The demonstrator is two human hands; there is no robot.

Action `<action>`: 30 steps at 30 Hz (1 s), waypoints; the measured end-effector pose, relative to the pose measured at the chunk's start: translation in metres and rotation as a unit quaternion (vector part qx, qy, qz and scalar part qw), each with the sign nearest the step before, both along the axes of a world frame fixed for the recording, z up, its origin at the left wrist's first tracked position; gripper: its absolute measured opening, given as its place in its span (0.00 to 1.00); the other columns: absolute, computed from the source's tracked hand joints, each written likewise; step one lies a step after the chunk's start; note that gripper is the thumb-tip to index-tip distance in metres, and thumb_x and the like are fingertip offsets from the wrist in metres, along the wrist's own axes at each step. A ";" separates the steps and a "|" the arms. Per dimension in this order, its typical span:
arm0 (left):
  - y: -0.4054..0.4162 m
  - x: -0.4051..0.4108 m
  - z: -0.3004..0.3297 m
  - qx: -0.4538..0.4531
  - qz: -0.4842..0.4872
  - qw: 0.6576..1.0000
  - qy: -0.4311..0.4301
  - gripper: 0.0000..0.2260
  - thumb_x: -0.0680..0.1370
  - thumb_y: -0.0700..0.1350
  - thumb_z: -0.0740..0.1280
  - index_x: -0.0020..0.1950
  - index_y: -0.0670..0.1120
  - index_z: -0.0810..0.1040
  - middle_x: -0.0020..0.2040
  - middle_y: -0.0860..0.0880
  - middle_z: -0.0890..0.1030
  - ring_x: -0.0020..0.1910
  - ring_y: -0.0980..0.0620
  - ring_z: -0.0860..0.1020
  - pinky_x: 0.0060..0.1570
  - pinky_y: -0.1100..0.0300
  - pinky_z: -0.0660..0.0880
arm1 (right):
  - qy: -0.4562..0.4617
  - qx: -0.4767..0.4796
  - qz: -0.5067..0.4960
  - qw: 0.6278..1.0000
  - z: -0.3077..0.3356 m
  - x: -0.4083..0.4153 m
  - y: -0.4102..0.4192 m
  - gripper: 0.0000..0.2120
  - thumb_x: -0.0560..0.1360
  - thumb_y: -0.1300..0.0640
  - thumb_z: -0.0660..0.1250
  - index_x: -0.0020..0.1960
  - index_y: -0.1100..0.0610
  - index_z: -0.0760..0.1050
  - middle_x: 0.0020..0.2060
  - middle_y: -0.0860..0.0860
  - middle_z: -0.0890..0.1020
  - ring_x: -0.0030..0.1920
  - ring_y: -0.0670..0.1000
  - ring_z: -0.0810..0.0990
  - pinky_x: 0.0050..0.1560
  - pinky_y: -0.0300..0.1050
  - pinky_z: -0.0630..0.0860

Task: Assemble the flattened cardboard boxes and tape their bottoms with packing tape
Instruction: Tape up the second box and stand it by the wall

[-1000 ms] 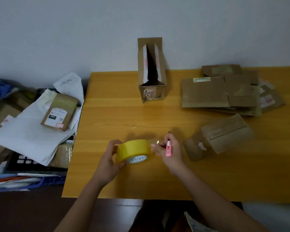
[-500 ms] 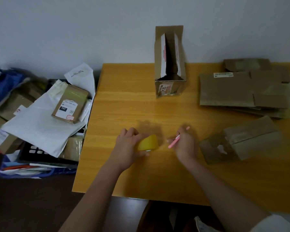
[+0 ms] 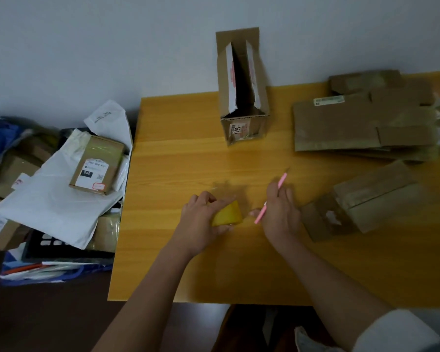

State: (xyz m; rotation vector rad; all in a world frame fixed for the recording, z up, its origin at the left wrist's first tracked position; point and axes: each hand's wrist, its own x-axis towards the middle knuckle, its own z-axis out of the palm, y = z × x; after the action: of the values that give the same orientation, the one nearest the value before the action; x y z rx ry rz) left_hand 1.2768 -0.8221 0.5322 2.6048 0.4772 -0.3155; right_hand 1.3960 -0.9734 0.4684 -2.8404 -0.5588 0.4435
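Both hands low: left hand (image 3: 201, 219) grips tape roll (image 3: 228, 214), seemingly.

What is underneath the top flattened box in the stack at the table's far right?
Under the top flattened box, edges of more flattened cardboard stick out along the near and right sides, resting on the table. How many pieces there are, and their faces, is covered.

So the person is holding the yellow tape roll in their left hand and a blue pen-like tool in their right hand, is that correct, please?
Not quite: the head view shows that the thin tool in the right hand is pink, not blue. The rest is right: the left hand holds the yellow tape roll just above the wooden table.
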 end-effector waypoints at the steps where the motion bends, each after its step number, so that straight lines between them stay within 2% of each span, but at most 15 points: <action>1: 0.000 0.000 0.001 -0.005 0.002 1.000 0.003 0.31 0.73 0.57 0.72 0.73 0.65 0.64 0.59 0.51 0.68 0.56 0.49 0.66 0.58 0.52 0.64 | 0.007 0.019 -0.022 1.000 0.000 -0.001 0.000 0.38 0.69 0.47 0.75 0.71 0.58 0.61 0.57 0.56 0.75 0.60 0.55 0.71 0.40 0.48 0.71; 4: 0.000 0.000 0.004 -0.026 0.010 0.999 0.020 0.30 0.74 0.57 0.71 0.73 0.64 0.63 0.60 0.49 0.67 0.58 0.47 0.66 0.60 0.50 0.65 | 0.004 0.083 -0.053 0.995 0.003 -0.002 -0.007 0.29 0.73 0.55 0.73 0.68 0.57 0.62 0.51 0.56 0.77 0.50 0.56 0.77 0.37 0.49 0.73; 6: 0.000 0.001 0.008 -0.021 0.015 0.999 0.044 0.29 0.74 0.59 0.70 0.73 0.65 0.63 0.62 0.49 0.67 0.60 0.45 0.66 0.61 0.49 0.65 | 0.029 0.166 -0.046 0.985 0.012 0.000 -0.018 0.22 0.71 0.58 0.74 0.58 0.54 0.65 0.45 0.55 0.78 0.42 0.55 0.79 0.33 0.48 0.74; 8: -0.006 0.006 0.013 0.010 0.025 0.997 0.076 0.27 0.74 0.65 0.65 0.72 0.66 0.63 0.64 0.50 0.66 0.63 0.45 0.66 0.64 0.47 0.64 | 0.037 0.240 -0.032 0.970 0.029 0.001 -0.032 0.21 0.70 0.59 0.76 0.50 0.51 0.63 0.40 0.52 0.78 0.37 0.52 0.78 0.29 0.45 0.73; 11: -0.025 0.026 0.021 0.092 0.036 0.991 0.095 0.25 0.75 0.69 0.58 0.69 0.63 0.69 0.66 0.50 0.66 0.67 0.46 0.65 0.69 0.43 0.60 | 0.010 0.292 -0.037 0.956 0.059 0.003 -0.054 0.19 0.72 0.56 0.75 0.49 0.48 0.64 0.40 0.49 0.78 0.37 0.49 0.79 0.30 0.46 0.75; 13: -0.040 0.046 0.026 0.112 0.019 0.990 0.082 0.22 0.77 0.66 0.59 0.68 0.59 0.72 0.67 0.49 0.66 0.68 0.46 0.65 0.70 0.43 0.59 | -0.011 0.325 -0.060 0.944 0.075 0.008 -0.071 0.18 0.72 0.56 0.74 0.48 0.46 0.65 0.41 0.47 0.78 0.38 0.46 0.78 0.32 0.42 0.76; 16: -0.066 0.081 0.032 0.007 -0.012 1.000 0.028 0.19 0.80 0.54 0.63 0.70 0.53 0.71 0.66 0.47 0.68 0.64 0.46 0.71 0.64 0.53 0.67 | -0.052 0.376 -0.123 0.917 0.093 0.015 -0.106 0.20 0.70 0.61 0.76 0.51 0.50 0.66 0.45 0.47 0.75 0.44 0.49 0.78 0.40 0.45 0.77; 19: -0.101 0.114 0.036 -0.122 -0.048 0.991 -0.020 0.22 0.81 0.42 0.62 0.75 0.51 0.64 0.68 0.45 0.68 0.65 0.46 0.71 0.60 0.59 0.66 | -0.087 0.288 -0.220 0.928 0.092 0.019 -0.142 0.26 0.67 0.60 0.78 0.57 0.58 0.68 0.51 0.51 0.71 0.53 0.53 0.70 0.45 0.46 0.72; 21: -0.123 0.131 0.040 -0.208 -0.053 0.977 -0.019 0.26 0.81 0.37 0.61 0.77 0.52 0.59 0.72 0.47 0.65 0.70 0.47 0.66 0.64 0.60 0.65 | -0.035 0.290 -0.255 0.922 0.085 0.019 -0.160 0.27 0.71 0.57 0.76 0.63 0.60 0.65 0.55 0.53 0.70 0.54 0.53 0.69 0.42 0.39 0.68; 23: -0.144 0.144 0.039 -0.279 -0.075 0.957 0.003 0.29 0.79 0.33 0.61 0.76 0.54 0.60 0.73 0.51 0.64 0.72 0.51 0.64 0.64 0.68 0.63 | 0.042 0.347 -0.265 0.898 0.080 0.020 -0.175 0.28 0.75 0.57 0.72 0.69 0.59 0.61 0.57 0.54 0.70 0.55 0.54 0.72 0.41 0.35 0.69; 24: -0.151 0.147 0.037 -0.293 -0.091 0.952 0.005 0.29 0.77 0.32 0.62 0.74 0.54 0.62 0.72 0.51 0.64 0.72 0.52 0.64 0.64 0.71 0.62 | 0.063 0.368 -0.253 0.892 0.078 0.020 -0.181 0.29 0.75 0.58 0.71 0.71 0.58 0.61 0.58 0.53 0.70 0.55 0.54 0.73 0.42 0.37 0.72; 25: -0.156 0.148 0.033 -0.292 -0.100 0.951 0.004 0.30 0.76 0.31 0.63 0.74 0.53 0.64 0.72 0.49 0.65 0.71 0.50 0.65 0.65 0.68 0.63 | 0.077 0.380 -0.238 0.890 0.078 0.021 -0.187 0.28 0.76 0.60 0.70 0.71 0.55 0.61 0.57 0.51 0.71 0.54 0.53 0.75 0.43 0.41 0.75; 27: -0.161 0.141 0.026 -0.275 -0.104 0.956 0.005 0.30 0.74 0.32 0.64 0.73 0.51 0.67 0.67 0.46 0.68 0.67 0.47 0.69 0.66 0.60 0.68 | 0.100 0.404 -0.219 0.882 0.079 0.024 -0.196 0.24 0.76 0.64 0.68 0.68 0.50 0.65 0.55 0.45 0.72 0.49 0.46 0.77 0.41 0.40 0.77; 29: -0.165 0.129 0.021 -0.265 -0.111 0.958 0.006 0.28 0.75 0.31 0.64 0.73 0.51 0.68 0.60 0.47 0.68 0.61 0.48 0.71 0.61 0.63 0.71 | 0.120 0.432 -0.218 0.867 0.079 0.029 -0.203 0.13 0.78 0.66 0.64 0.56 0.50 0.69 0.58 0.45 0.76 0.50 0.34 0.76 0.43 0.32 0.76; 30: -0.165 0.124 0.020 -0.261 -0.116 0.958 0.002 0.28 0.75 0.30 0.63 0.72 0.51 0.69 0.59 0.49 0.67 0.60 0.50 0.71 0.61 0.66 0.71 | 0.130 0.440 -0.218 0.862 0.077 0.031 -0.204 0.09 0.79 0.66 0.62 0.49 0.53 0.68 0.60 0.45 0.77 0.53 0.29 0.74 0.47 0.28 0.74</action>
State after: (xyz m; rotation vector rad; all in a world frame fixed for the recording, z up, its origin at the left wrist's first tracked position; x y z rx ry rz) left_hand 1.4009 -0.9875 0.5520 2.1371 0.0665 -0.4558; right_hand 1.4273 -1.1776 0.5450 -1.8892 -0.0131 0.3482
